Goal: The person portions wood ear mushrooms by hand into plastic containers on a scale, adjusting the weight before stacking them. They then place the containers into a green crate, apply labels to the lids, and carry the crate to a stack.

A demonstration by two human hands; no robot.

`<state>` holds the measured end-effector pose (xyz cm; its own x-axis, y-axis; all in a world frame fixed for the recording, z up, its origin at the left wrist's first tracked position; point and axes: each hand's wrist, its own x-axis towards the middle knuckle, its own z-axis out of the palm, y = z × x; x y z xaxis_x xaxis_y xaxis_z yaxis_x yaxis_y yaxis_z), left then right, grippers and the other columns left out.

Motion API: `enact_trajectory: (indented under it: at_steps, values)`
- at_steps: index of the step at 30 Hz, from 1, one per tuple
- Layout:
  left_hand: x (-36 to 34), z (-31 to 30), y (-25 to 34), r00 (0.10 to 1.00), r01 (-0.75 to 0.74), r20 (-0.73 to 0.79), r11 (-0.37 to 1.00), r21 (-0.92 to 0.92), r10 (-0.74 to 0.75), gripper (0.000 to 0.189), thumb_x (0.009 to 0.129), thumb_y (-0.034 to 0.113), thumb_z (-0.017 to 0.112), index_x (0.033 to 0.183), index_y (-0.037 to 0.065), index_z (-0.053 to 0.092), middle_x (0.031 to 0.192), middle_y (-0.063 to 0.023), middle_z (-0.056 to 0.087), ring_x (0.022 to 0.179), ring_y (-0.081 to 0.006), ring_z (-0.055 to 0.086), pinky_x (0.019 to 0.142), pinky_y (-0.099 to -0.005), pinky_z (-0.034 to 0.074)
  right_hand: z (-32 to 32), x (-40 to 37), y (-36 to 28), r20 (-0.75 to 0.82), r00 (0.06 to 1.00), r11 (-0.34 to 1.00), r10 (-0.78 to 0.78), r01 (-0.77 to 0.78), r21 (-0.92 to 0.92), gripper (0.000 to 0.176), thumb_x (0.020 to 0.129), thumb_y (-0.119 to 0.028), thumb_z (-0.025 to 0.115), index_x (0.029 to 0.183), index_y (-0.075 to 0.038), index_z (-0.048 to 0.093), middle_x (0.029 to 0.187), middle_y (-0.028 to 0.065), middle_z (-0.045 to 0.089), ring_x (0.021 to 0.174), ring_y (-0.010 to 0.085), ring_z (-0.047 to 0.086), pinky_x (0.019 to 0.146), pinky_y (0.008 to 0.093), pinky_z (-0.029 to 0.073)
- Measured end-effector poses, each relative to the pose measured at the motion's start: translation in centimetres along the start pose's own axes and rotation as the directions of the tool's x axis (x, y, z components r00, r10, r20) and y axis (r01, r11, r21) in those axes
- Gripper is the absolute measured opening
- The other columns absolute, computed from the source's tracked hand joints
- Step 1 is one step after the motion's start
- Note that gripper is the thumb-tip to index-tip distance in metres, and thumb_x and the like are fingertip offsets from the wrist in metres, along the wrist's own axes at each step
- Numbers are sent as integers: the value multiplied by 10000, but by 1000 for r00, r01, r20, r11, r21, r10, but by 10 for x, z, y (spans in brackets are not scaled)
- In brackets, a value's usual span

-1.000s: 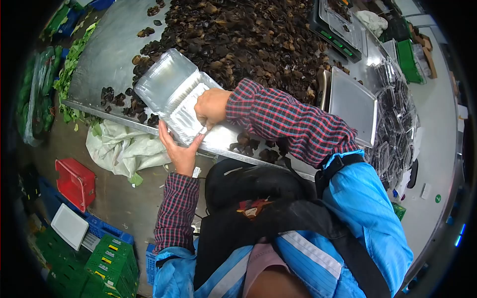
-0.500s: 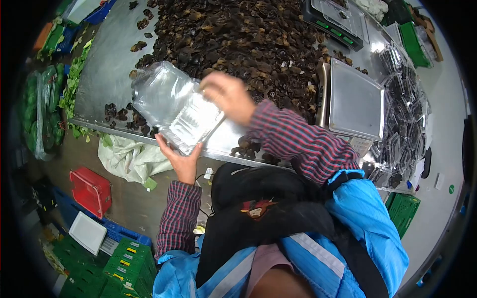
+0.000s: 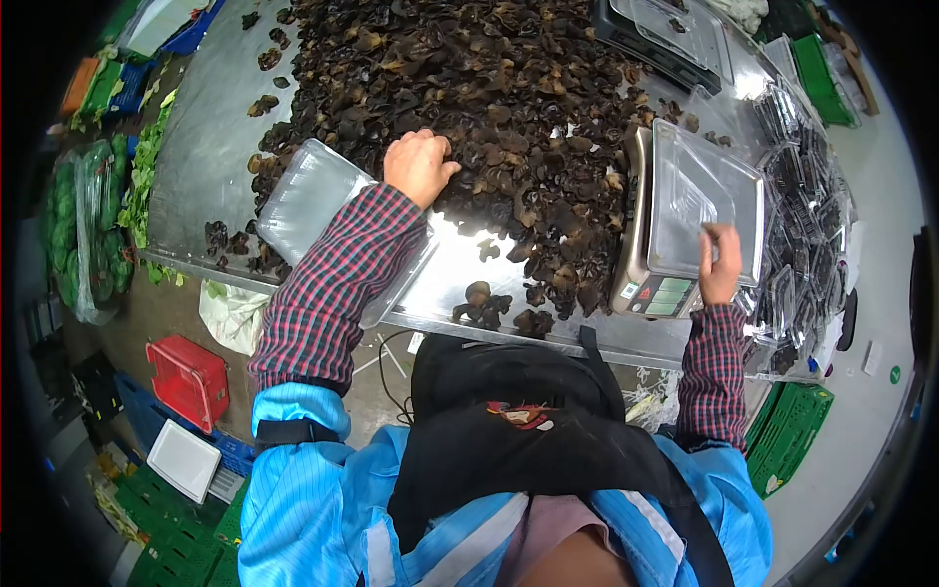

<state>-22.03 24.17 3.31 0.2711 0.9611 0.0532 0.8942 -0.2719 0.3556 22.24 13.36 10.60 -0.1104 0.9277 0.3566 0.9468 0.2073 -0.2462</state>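
Observation:
My left hand (image 3: 419, 168) is curled at the near edge of a heap of dark, ear-shaped mushrooms (image 3: 469, 83), its fingertips hidden. Beneath that forearm, a stack of clear plastic clamshell containers (image 3: 311, 191) lies on the metal table (image 3: 191, 166). My right hand (image 3: 721, 264) is over the front of a scale (image 3: 653, 293), with thumb and fingers pinched at the edge of a clear plastic container (image 3: 702, 191) on the scale's plate. The container is hard to make out against the metal.
Many clear plastic containers (image 3: 797, 225) are piled along the table's right side. A second scale (image 3: 665, 49) stands at the back right. Left of the table are a red crate (image 3: 189, 382) and bagged green vegetables (image 3: 88, 230). A green crate (image 3: 787, 435) is below right.
My left hand has left the clamshell stack and crossed to the mushroom heap. My right hand has moved from the stack to the scale, where a clear container now shows.

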Motion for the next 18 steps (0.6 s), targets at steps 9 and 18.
enact_trajectory:
  at_steps: [9,18]
  values:
    - [8,11,-3,1000,-3,-17,1000,24,3,143,730,175,652,791,58,708,811,-127,664,793,-288,653,713,-409,511,4,-4,-50,-72,993,992,89,-81,99,154,869,-101,626,999,-20,621,1001,134,580,975,286,565,875,379,438]
    - [-46,-47,-37,882,405,293,274,-872,-370,200,814,204,699,900,23,710,757,-25,669,675,-108,588,652,-252,486,49,41,-144,132,957,911,-260,198,363,112,813,0,619,923,-12,634,979,129,579,943,302,570,825,377,458]
